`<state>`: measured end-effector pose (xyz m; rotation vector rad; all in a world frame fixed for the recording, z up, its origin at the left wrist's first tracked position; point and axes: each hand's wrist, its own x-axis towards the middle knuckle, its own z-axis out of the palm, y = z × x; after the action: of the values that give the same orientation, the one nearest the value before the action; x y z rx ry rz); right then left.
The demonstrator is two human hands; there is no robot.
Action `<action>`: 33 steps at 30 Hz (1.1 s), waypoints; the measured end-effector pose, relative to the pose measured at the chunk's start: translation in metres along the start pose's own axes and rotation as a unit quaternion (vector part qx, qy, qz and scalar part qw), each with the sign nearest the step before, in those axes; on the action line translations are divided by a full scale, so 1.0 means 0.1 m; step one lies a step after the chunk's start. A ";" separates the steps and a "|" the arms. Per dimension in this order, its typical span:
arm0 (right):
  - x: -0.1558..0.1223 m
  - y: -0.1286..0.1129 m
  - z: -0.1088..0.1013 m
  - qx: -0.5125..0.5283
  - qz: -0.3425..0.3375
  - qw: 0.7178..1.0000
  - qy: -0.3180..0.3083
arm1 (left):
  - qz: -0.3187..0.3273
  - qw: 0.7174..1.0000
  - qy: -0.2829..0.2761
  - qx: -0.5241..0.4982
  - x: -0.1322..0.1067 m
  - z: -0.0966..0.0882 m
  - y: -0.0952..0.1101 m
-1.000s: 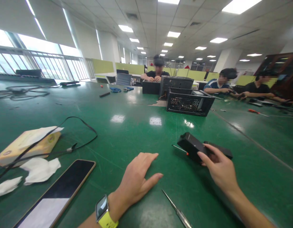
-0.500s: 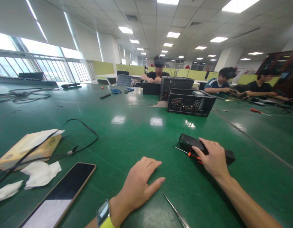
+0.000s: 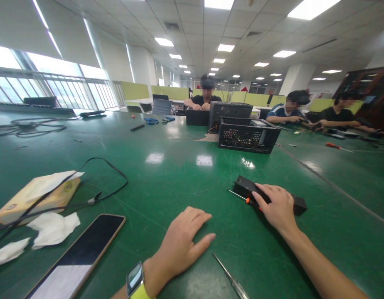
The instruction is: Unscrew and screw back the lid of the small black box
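Covering the middle of a black block (image 3: 243,187) on the green bench (image 3: 173,178), my right hand (image 3: 277,205) has its fingers draped over the top and its thumb apart, along the side facing the left edge. Whether I am pinching it or merely resting there, I cannot tell. A dark end (image 3: 300,205) shows beyond my knuckles, toward the right edge; my hand hides whether it belongs to the same piece or a second one.

I'd judge the block stiff and fairly light, easy for one hand, with smooth faces that might slide under dry fingertips. Its long sides look like the best hold, thumb against fingers near the middle so neither end dips. I'd treat the corners gently in case the casing chips. An orange-handled screwdriver (image 3: 248,201) lies just beside it, partly under my hand, and could get caught in a careless grip.

My left hand (image 3: 182,236) is palm down, holding nothing, fingers close together and thumb spread, with a slim screwdriver (image 3: 223,265) nearby, toward the bench's near edge.
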<state>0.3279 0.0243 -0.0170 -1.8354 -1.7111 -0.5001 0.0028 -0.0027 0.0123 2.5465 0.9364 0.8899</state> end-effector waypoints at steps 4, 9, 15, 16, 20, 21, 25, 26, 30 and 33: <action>0.01 0.00 -0.01 -0.003 -0.010 1.000 -0.008 | -0.004 1.000 -0.010 -0.003 0.00 0.00 0.00; 0.00 0.01 -0.03 -0.010 -0.007 1.000 -0.014 | -0.008 1.000 -0.017 -0.007 -0.01 0.01 0.00; 0.01 0.06 -0.04 -0.010 -0.013 1.000 -0.024 | -0.008 1.000 -0.022 -0.012 -0.02 -0.01 0.00; 0.01 0.07 -0.03 -0.009 -0.015 1.000 -0.026 | -0.009 1.000 -0.023 -0.012 -0.02 -0.01 0.00; 0.00 0.09 -0.01 -0.005 -0.020 0.999 -0.034 | -0.007 1.000 -0.026 -0.012 -0.01 0.00 0.00; 0.00 0.09 -0.01 -0.004 -0.021 0.999 -0.035 | -0.007 1.000 -0.026 -0.013 -0.01 0.00 0.00; 0.02 0.15 -0.03 -0.003 -0.009 1.000 -0.027 | -0.003 1.000 -0.023 -0.014 -0.02 0.02 -0.01; 0.02 0.19 -0.05 -0.005 0.002 1.000 -0.017 | -0.003 1.000 -0.022 -0.014 -0.02 0.02 -0.01; -0.02 0.50 -0.17 -0.003 0.044 0.999 0.003 | -0.006 1.000 -0.020 -0.017 -0.04 0.01 -0.02; -0.07 0.79 -0.24 0.001 0.060 0.998 -0.026 | -0.009 1.000 -0.016 -0.017 -0.04 0.01 -0.03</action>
<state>0.4075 0.0027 -0.0155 -1.9512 -1.6215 -0.4038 -0.0004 -0.0037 0.0081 2.5128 0.9243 0.8499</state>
